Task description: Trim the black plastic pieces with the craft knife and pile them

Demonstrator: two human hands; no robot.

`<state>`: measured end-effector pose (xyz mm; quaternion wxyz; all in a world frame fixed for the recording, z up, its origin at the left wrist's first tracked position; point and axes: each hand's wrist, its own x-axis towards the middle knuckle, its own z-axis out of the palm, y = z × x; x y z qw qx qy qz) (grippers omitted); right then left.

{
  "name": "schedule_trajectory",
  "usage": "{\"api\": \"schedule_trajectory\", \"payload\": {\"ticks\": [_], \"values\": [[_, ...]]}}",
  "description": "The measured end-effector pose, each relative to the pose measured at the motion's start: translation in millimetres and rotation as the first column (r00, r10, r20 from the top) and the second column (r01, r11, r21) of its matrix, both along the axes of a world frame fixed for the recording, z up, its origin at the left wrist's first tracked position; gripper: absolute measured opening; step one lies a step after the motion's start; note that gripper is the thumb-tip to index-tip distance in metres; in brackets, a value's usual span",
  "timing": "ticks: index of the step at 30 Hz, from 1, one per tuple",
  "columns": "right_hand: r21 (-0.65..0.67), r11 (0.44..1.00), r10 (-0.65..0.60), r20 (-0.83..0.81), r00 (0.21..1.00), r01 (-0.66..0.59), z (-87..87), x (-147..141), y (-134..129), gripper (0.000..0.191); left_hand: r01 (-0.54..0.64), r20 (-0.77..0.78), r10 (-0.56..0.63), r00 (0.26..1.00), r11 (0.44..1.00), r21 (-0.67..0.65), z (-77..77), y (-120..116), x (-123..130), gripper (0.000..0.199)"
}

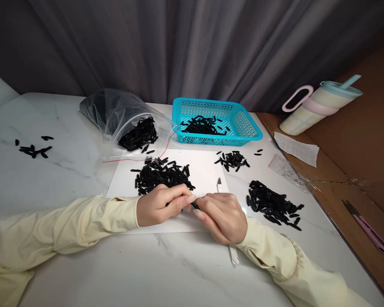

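Between the fingertips of both hands is a small, slim black piece (195, 205), partly covered by the fingers. My left hand (161, 204) pinches its left end, and my right hand (225, 215) pinches its right end. Just behind the hands, a pile of similar black pieces (163, 174) lies on a white sheet (205, 162). A white-handled craft knife (219, 185) passes beneath my right hand, its blade pointing away from me. What the black pieces are made of cannot be told.
An open clear zip bag (115, 115) spills black pieces at the back left. Beside it stands a blue basket (249, 137) holding more. Other piles (272, 202) lie to the right, a few pieces (35, 151) far left. A tumbler (313, 108) and pink-handled knife (368, 228) are at right.
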<state>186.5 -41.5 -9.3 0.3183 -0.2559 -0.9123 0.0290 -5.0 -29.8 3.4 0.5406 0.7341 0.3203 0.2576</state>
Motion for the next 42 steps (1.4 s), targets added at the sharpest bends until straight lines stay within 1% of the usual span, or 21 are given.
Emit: {"api": "schedule_trajectory", "payload": {"ticks": [3,5,6,8,10,12,13,15,17,19,21,23,28,31,32,34,37,39,42], "values": [[-0.175,0.984,-0.026,-0.102,0.994,0.008,-0.9,-1.7,-2.4,0.017,-0.025,-0.019,0.025,1.0,1.0,-0.013,0.7,1.0,1.0,0.023],[-0.289,0.957,-0.08,-0.193,0.978,0.021,-1.7,-3.1,-4.3,0.01,-0.041,-0.019,0.04,0.999,0.999,-0.023,0.2,2.3,2.0,0.022],[-0.341,0.94,-0.112,-0.234,0.966,0.026,-1.8,-3.7,-5.1,0.01,-0.053,-0.015,0.052,0.999,0.998,-0.03,-0.5,3.1,2.5,0.021],[-0.432,0.901,-0.178,-0.295,0.939,0.035,-1.4,-4.3,-6.4,0.017,-0.075,-0.007,0.074,0.997,0.996,-0.047,-2.3,4.8,3.5,0.021],[-0.481,0.876,-0.215,-0.317,0.924,0.039,-0.3,-4.2,-6.8,0.026,-0.095,0.01,0.096,0.995,0.993,-0.071,-4.2,6.5,4.0,0.023],[-0.474,0.88,-0.22,-0.329,0.918,0.041,0.6,-3.7,-6.4,0.032,-0.093,0.023,0.096,0.995,0.992,-0.089,-5.5,8.3,3.9,0.027],[-0.457,0.888,-0.218,-0.335,0.917,0.044,0.8,-3.6,-6.0,0.032,-0.083,0.017,0.085,0.996,0.993,-0.087,-5.8,9.1,3.6,0.029],[-0.428,0.903,-0.212,-0.359,0.909,0.041,0.7,-3.9,-5.4,0.026,-0.035,-0.02,0.034,0.999,0.998,-0.053,-5.8,10.5,2.8,0.035],[-0.422,0.906,-0.221,-0.385,0.896,0.042,0.0,-4.8,-5.4,0.021,0.028,-0.06,-0.028,0.998,1.0,0.004,-5.5,11.8,1.9,0.041],[-0.43,0.902,-0.238,-0.407,0.882,0.045,-0.9,-5.8,-6.0,0.018,0.076,-0.069,-0.073,0.995,0.996,0.046,-5.3,12.9,1.3,0.042],[-0.431,0.901,-0.252,-0.421,0.871,0.053,-1.4,-6.4,-6.9,0.016,0.109,-0.057,-0.106,0.993,0.993,0.051,-5.2,13.4,0.9,0.041],[-0.414,0.908,-0.256,-0.422,0.87,0.066,-1.3,-6.7,-7.8,0.014,0.128,-0.051,-0.127,0.991,0.992,0.012,-4.7,13.3,0.6,0.04],[-0.291,0.95,-0.234,-0.416,0.879,0.115,0.0,-7.6,-8.7,0.012,0.125,-0.024,-0.132,0.991,0.976,-0.179,-1.3,12.0,0.2,0.043],[-0.225,0.963,-0.235,-0.438,0.868,0.148,-0.4,-7.7,-7.8,0.014,0.14,-0.012,-0.146,0.989,0.968,-0.208,0.4,11.9,0.6,0.044],[-0.199,0.97,-0.216,-0.453,0.865,0.139,-0.8,-7.4,-7.1,0.015,0.149,-0.006,-0.154,0.988,0.966,-0.212,0.5,12.0,0.8,0.045],[-0.149,0.986,-0.14,-0.481,0.866,0.076,-1.8,-6.2,-5.5,0.016,0.161,0.019,-0.161,0.987,0.957,-0.239,0.0,11.9,1.1,0.045],[-0.116,0.993,-0.044,-0.501,0.864,-0.017,-2.9,-4.5,-3.6,0.019,0.15,0.091,-0.127,0.988,0.934,-0.325,-2.3,11.3,1.3,0.043],[-0.119,0.993,-0.038,-0.494,0.869,-0.025,-3.2,-3.5,-3.2,0.02,0.136,0.146,-0.087,0.986,0.918,-0.373,-3.8,10.8,1.5,0.039],[-0.124,0.992,-0.058,-0.452,0.89,0.002,-3.0,-2.5,-4.1,0.024,0.136,0.207,-0.055,0.977,0.905,-0.402,-4.4,10.2,1.9,0.035]]}}
